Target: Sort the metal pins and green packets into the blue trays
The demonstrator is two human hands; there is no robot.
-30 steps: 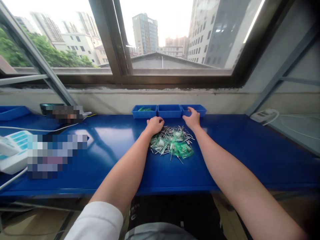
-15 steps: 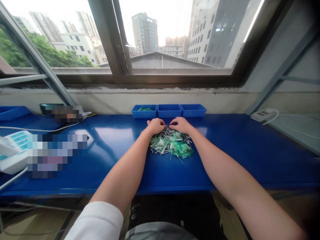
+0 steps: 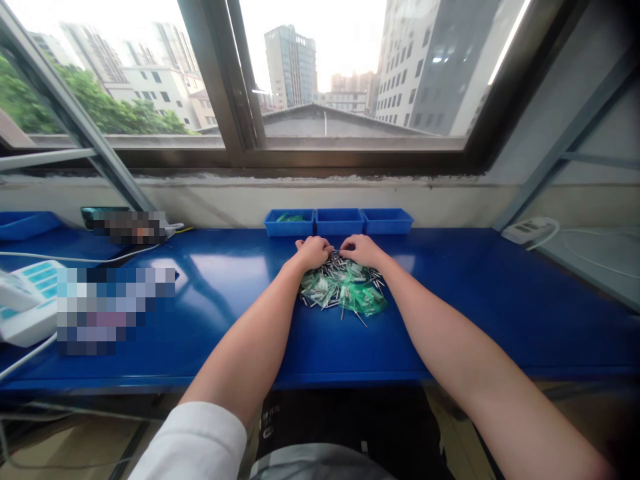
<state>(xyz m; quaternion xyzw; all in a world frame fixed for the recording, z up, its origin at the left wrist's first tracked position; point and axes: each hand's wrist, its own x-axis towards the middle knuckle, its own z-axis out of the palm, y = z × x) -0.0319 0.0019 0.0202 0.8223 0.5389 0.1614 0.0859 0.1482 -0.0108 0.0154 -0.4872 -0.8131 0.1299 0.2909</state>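
A heap of thin metal pins mixed with small green plastic pieces (image 3: 345, 288) lies on the blue bench top (image 3: 450, 313). My left hand (image 3: 312, 252) rests curled at the heap's far left edge. My right hand (image 3: 362, 249) is curled at the far edge too, fingertips nearly meeting the left hand's. Both pinch at something small among the pins; I cannot make out what. Three small blue trays stand in a row just beyond: the left tray (image 3: 289, 223) holds green pieces, the middle tray (image 3: 339, 221) and the right tray (image 3: 387, 221) show nothing inside from here.
A window sill and wall run behind the trays. A white device with cables (image 3: 27, 300) sits at the left, near blurred-out items. A white power strip (image 3: 525, 230) lies at the right. Another blue tray (image 3: 23, 223) is at the far left.
My right hand came back from the right tray to the far edge of the heap and closed beside my left hand. In the last half second both hands have barely moved.
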